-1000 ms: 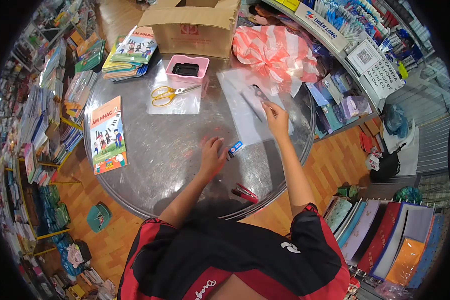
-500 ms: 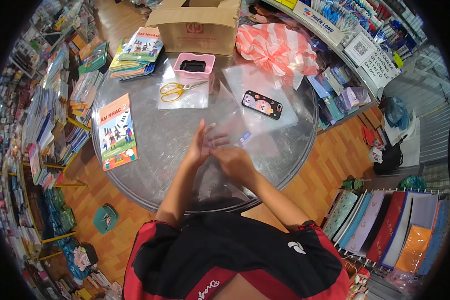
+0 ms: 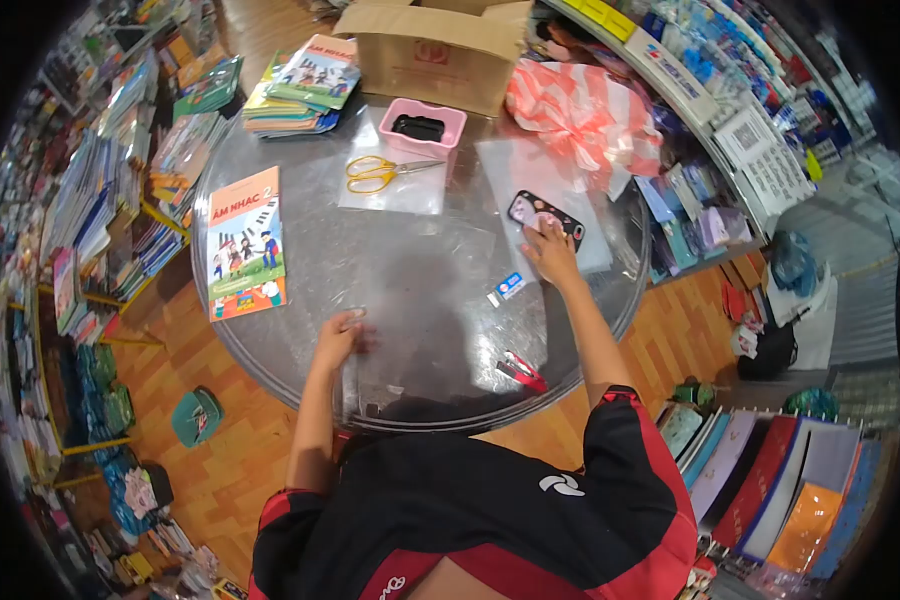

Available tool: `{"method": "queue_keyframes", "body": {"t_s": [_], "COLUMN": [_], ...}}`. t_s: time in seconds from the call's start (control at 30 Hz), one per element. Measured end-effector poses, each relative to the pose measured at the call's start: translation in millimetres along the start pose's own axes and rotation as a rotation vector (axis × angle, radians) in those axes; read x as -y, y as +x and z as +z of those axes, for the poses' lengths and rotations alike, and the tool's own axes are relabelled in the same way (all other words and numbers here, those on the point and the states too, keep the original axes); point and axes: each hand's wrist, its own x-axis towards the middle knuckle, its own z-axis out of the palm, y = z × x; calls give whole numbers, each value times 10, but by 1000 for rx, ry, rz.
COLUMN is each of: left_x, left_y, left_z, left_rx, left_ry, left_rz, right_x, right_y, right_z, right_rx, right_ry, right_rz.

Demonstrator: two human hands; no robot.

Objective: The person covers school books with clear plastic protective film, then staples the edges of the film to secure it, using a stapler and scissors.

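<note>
My right hand (image 3: pixel 550 252) reaches over the clear plastic sheets (image 3: pixel 595 240), its fingers spread on the lower edge of a black phone (image 3: pixel 522 208) with a pink pattern. My left hand (image 3: pixel 345 337) hovers over the near left of the round table (image 3: pixel 410 270), fingers apart and slightly blurred, with nothing visible in it. Between the hands lie a blue and white eraser-like item (image 3: pixel 507 289) and, nearer the edge, a red stapler (image 3: pixel 522 371). An orange-topped book (image 3: pixel 247 245) lies flat at the left.
Yellow-handled scissors (image 3: pixel 372 175) lie on plastic sheets below a pink basket (image 3: pixel 450 124). Behind stand a stack of books (image 3: pixel 305 90), a cardboard box (image 3: pixel 430 65) and a striped plastic bag (image 3: pixel 585 115). Shelves of goods flank the table.
My hands, earlier close together at the middle, have separated. The right has moved right onto the phone, the left toward the near left. The stapler now shows, and the whole view has shifted.
</note>
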Motion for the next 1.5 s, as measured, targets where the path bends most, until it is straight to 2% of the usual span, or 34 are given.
{"method": "queue_keyframes", "body": {"t_s": [0.1,0.2,0.23,0.3,0.33,0.37,0.4,0.47,0.5,0.57,0.6,0.67,0.7,0.77,0.8,0.83,0.9,0.93,0.97,1.07,1.1,1.17,1.2,1.23,1.3,1.37,1.43,1.5], "left_x": [170,183,154,86,45,-14,-92,-254,-368,-605,-663,-750,-786,-834,-849,-862,-911,-976,-1025,-1061,-1039,-1012,-974,-916,-824,-720,-596,-529], "left_y": [-167,-271,-284,-235,-196,-154,-104,15,53,126,202,346,371,396,405,408,336,250,184,76,46,13,13,30,26,-24,-34,-77], "left_z": [-348,-479,-501,-571,-609,-646,-680,-753,-762,-758,-784,-822,-815,-822,-848,-871,-879,-850,-845,-1000,-1073,-1237,-1333,-1439,-1630,-1784,-1907,-2003], "left_rx": [-184,-220,-212,-177,-128,-120,-71,-3,16,15,36,268,285,269,282,347,421,398,374,397,405,286,287,207,128,112,75,35], "left_ry": [47,46,83,156,233,237,376,603,610,822,832,667,669,641,640,562,484,437,390,365,367,288,290,246,204,140,144,156], "left_rz": [-66,-79,-69,-38,0,-5,89,250,245,272,277,101,106,163,160,159,151,112,74,89,86,86,84,74,65,98,78,58], "right_x": [-21,68,197,491,699,990,1280,1664,1778,1996,2095,2278,2354,2501,2638,2651,2664,2773,2876,3060,3113,3229,3272,3334,3463,3601,3654,3660], "right_y": [174,353,342,299,213,15,-208,-545,-700,-979,-1107,-1294,-1345,-1433,-1468,-1517,-1607,-1612,-1608,-1600,-1605,-1561,-1532,-1526,-1507,-1470,-1408,-1370], "right_z": [49,158,101,34,158,94,-17,-21,25,139,175,233,249,299,377,401,363,224,146,109,112,109,122,137,160,180,228,230], "right_rx": [119,-96,-83,-261,-311,-274,-240,-198,-200,-169,-177,-91,-95,-190,-350,-350,-107,-18,-33,298,290,327,430,431,746,692,484,446], "right_ry": [-57,-45,-39,402,427,512,595,602,600,485,484,356,349,687,1028,1021,2152,2207,2208,2077,2079,1937,1924,1928,1977,1972,2016,1979], "right_rz": [102,341,329,93,-18,-58,-97,-110,-90,-145,-123,-153,-139,143,379,392,1153,1165,1173,1068,1074,1048,1048,1051,864,880,830,859]}}
